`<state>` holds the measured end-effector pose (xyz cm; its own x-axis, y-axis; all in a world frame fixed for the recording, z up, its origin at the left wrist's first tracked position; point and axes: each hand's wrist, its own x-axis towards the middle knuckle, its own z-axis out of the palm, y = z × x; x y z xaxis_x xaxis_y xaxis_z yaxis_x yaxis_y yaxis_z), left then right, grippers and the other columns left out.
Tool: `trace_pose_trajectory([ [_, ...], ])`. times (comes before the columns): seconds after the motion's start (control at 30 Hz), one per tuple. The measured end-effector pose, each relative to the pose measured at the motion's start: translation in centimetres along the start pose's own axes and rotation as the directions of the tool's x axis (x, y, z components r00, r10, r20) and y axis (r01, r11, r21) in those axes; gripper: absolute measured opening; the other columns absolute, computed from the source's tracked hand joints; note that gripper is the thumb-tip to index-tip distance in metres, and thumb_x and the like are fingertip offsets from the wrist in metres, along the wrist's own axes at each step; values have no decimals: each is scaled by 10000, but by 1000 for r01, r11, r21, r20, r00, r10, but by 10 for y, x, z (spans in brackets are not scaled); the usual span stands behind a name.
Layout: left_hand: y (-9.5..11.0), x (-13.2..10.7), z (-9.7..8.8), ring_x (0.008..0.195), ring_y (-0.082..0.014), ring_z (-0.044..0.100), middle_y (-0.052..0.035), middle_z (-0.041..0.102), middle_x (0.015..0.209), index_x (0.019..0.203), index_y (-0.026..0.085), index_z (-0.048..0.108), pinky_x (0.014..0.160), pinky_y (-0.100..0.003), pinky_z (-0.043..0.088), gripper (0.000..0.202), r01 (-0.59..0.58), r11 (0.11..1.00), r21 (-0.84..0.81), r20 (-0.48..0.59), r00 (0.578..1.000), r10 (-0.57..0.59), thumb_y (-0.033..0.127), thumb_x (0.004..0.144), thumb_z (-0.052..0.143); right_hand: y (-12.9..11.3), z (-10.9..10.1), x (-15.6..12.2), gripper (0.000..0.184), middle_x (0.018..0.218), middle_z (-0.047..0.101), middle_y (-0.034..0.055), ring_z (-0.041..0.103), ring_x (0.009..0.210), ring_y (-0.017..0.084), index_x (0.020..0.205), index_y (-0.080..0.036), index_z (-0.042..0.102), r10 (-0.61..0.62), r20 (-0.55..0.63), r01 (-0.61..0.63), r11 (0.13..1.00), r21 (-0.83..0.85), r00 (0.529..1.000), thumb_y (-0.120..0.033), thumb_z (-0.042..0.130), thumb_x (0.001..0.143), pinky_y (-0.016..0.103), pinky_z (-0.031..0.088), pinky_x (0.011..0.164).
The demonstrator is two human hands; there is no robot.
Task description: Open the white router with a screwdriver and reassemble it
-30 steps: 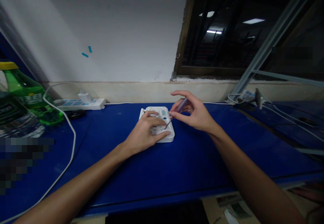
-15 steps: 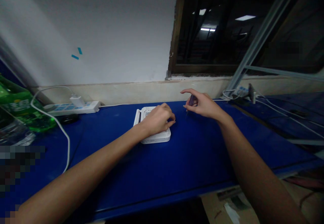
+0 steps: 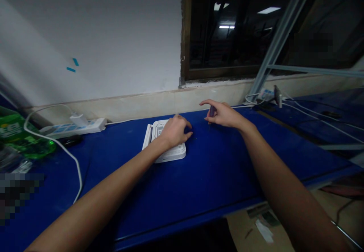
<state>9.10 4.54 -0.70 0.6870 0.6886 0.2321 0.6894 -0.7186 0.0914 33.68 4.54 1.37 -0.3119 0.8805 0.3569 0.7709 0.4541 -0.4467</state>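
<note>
A white router-like device [image 3: 170,155] lies on the blue table, a label showing in its recess and a slim bar along its left side. Over its upper right part rests my left hand [image 3: 176,130], which covers some of it. The thumb and index finger of that hand are apart, with nothing visible between them. A tiny pale speck [image 3: 195,138] is on the table just off those fingertips. To the right, my right hand [image 3: 223,114] grips the dark purple handle of a screwdriver [image 3: 212,111], its thin shaft pointing down; the index finger is raised off it.
At the left a white power strip [image 3: 96,125] with a plugged-in charger [image 3: 79,120] runs along the wall, near a green bottle [image 3: 19,134]. A white cable [image 3: 76,159] loops over the table [image 3: 182,191]. A metal frame [image 3: 280,39] and more cables stand at the right.
My left thumb and index finger have parted, and a small speck now shows on the table beside them. My right hand still holds the screwdriver. The whole view has shifted slightly.
</note>
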Motion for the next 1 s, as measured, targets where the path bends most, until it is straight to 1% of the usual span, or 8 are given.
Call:
trace_pose_trajectory([
  [0.1, -5, -22, -2, 1328, -551, 421, -282, 564, 1397, 1455, 105, 532, 953, -718, 409, 784, 240, 969, 51, -90, 968, -235, 556, 834, 690, -3, 2, 0, 687, 727, 714, -15, 701, 634, 179, 1449, -250, 466, -16, -13, 17, 998, 55, 1000, -166, 712, 813, 263, 523, 613],
  [0.17, -13, -34, -5, 1308, -562, 448, -318, 533, 1415, 1521, 103, 437, 939, -723, 418, 972, 323, 945, 54, -27, 946, -322, 674, 777, 691, -6, 3, -1, 735, 757, 722, -6, 706, 635, 187, 1479, -257, 418, -25, -37, 28, 995, 91, 999, -181, 724, 815, 285, 542, 618],
  [0.27, -30, -46, -17, 1363, -478, 464, -238, 491, 1502, 1572, 194, 368, 1044, -632, 418, 1001, 145, 989, 7, 153, 978, -144, 577, 736, 762, -12, 5, -1, 735, 746, 715, -7, 710, 649, 201, 1476, -266, 410, -43, -73, 51, 992, 111, 996, -201, 737, 821, 313, 566, 634],
  [0.37, -46, -57, -34, 1481, -451, 308, -82, 352, 1628, 1596, 395, 255, 1110, -664, 345, 1118, -42, 998, -55, 330, 942, 58, 405, 654, 857, -20, 8, 0, 707, 805, 721, 5, 723, 686, 208, 1444, -272, 427, -55, -102, 77, 971, 225, 993, -234, 755, 819, 331, 593, 656],
  [0.5, -56, -80, -34, 1517, -421, 238, -131, 205, 1672, 1626, 339, 173, 1167, -627, 290, 1088, -53, 995, -85, 226, 972, 71, 531, 759, 802, -41, 19, 1, 621, 888, 719, 16, 741, 731, 201, 1350, -257, 459, -89, -124, 136, 885, 445, 988, -298, 776, 818, 336, 611, 703],
  [0.63, -53, -99, -14, 1510, -453, 226, -124, 254, 1663, 1603, 378, 260, 1155, -699, 205, 926, 3, 999, 44, 127, 992, -9, 768, 835, 602, -73, 33, -2, 516, 889, 713, -1, 734, 741, 178, 1228, -244, 492, -173, -158, 229, 839, 494, 972, -334, 790, 816, 320, 601, 734],
  [0.83, -34, -100, 7, 1353, -500, 410, -194, 436, 1544, 1553, 316, 408, 1010, -721, 325, 868, 126, 971, 201, -127, 987, -102, 832, 858, 474, -103, 51, -7, 411, 915, 711, -1, 717, 799, 163, 1218, -244, 512, -297, -191, 349, 861, 370, 936, -252, 726, 868, 297, 569, 769],
  [1.0, -32, -100, 11, 1396, -504, 359, -155, 439, 1553, 1550, 326, 409, 1073, -752, 236, 862, 143, 975, 171, -136, 983, -120, 845, 863, 439, -105, 63, -7, 335, 913, 705, 3, 686, 773, 153, 1194, -235, 541, -382, -59, 385, 901, 201, 922, -266, 701, 902, 269, 526, 713],
])
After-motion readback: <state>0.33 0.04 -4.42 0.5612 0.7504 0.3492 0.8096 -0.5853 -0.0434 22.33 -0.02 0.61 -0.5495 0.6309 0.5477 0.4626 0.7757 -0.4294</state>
